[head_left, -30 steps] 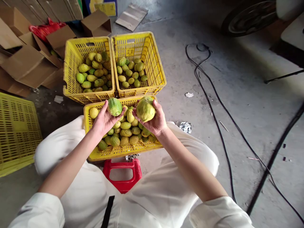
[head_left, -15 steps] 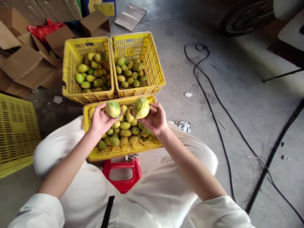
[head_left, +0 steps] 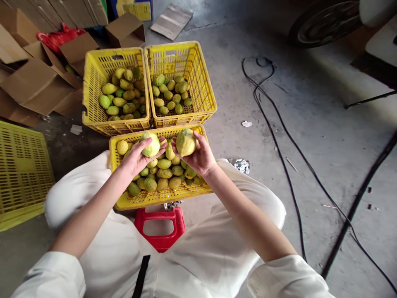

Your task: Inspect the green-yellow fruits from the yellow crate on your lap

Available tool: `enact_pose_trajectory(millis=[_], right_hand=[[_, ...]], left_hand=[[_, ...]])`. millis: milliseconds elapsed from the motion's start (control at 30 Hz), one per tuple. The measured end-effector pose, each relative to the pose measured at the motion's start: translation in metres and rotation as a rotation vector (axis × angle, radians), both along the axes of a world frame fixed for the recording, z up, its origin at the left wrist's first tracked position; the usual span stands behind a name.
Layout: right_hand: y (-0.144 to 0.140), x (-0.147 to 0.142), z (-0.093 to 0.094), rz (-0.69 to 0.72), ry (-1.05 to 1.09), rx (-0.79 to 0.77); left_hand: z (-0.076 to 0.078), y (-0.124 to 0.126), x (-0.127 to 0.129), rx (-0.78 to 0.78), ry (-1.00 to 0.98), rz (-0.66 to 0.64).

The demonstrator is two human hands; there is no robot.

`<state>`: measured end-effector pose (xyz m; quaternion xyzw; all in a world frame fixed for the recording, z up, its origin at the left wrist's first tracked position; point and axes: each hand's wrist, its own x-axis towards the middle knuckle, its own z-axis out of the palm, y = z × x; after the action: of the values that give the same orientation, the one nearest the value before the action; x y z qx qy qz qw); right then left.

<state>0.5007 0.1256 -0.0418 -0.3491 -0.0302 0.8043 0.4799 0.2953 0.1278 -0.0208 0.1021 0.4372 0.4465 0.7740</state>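
My left hand (head_left: 136,160) holds a pale green-yellow lemon (head_left: 150,145), with the thumb over its side and the fingers beneath. A second, yellower lemon (head_left: 186,143) rests in my right hand (head_left: 203,158), its pointed tip toward me. Both fruits are held side by side, a small gap apart, over a low yellow crate (head_left: 161,202). Several more green and yellow lemons (head_left: 163,173) fill that crate; my hands hide some of them.
Two deeper yellow crates, left (head_left: 116,126) and right (head_left: 184,118), stand behind with lemons inside. Opened cardboard boxes (head_left: 40,87) lie at far left, above another yellow crate (head_left: 25,174). A red plastic stool (head_left: 159,244) is below me. Black cables (head_left: 288,178) cross the floor at right.
Both lemons have been turned in my hands and shifted slightly right. My left thumb now lies across its lemon, and my right fingers have moved up over theirs.
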Motion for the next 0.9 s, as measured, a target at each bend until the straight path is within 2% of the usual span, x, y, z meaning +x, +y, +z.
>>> enact_pose_trajectory(millis=[100,233,400,533,633,767,900], right_hand=[[0.001,0.002,0.002,-0.037,0.029,0.019],[0.002,0.003,0.004,-0.042,0.028,0.048],[0.003,0.002,0.000,-0.036,-0.004,0.050],[0.003,0.002,-0.003,0.030,-0.026,-0.014],[0.001,0.002,-0.003,0.012,-0.044,-0.028],[0.001,0.002,0.003,0.021,0.017,0.030],[0.001,0.001,0.007,0.025,0.012,0.066]], left_hand=[[0.007,0.001,0.002,-0.003,-0.013,-0.004],[0.014,0.003,0.005,-0.090,-0.015,0.098],[0.004,0.002,0.003,-0.037,0.025,0.141],[-0.002,0.002,0.001,-0.103,0.055,0.154],[-0.001,0.004,0.001,-0.153,0.036,0.147],[0.006,0.008,0.001,-0.190,0.049,0.173],[0.013,0.008,0.001,-0.137,0.041,0.216]])
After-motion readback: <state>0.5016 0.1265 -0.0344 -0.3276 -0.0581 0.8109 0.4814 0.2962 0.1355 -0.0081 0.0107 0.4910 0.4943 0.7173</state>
